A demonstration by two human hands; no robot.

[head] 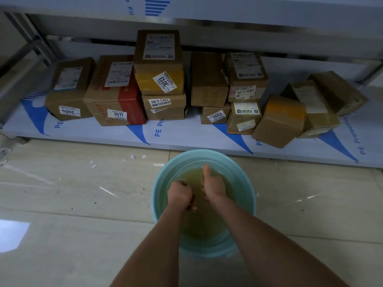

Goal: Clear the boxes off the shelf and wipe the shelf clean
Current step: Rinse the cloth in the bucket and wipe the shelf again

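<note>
Several brown cardboard boxes (209, 79) with shipping labels stand in a row on the low shelf (186, 134), which is covered in white and blue protective film. Some are stacked two high, such as the box marked 3013 (159, 63). A pale teal basin (163, 177) sits on the floor in front of the shelf, holding water and a yellowish cloth (199, 222). Both my hands are in the water. My left hand (179, 192) is a closed fist on the cloth. My right hand (213, 188) grips it too, thumb pointing up.
The glossy tiled floor (72, 204) carries small white paper scraps (132, 156) and dark specks. An upper shelf (248, 9) overhangs the boxes. Metal shelf legs (31, 38) stand at far left. Boxes at the right (279, 121) lean tilted near the shelf's front edge.
</note>
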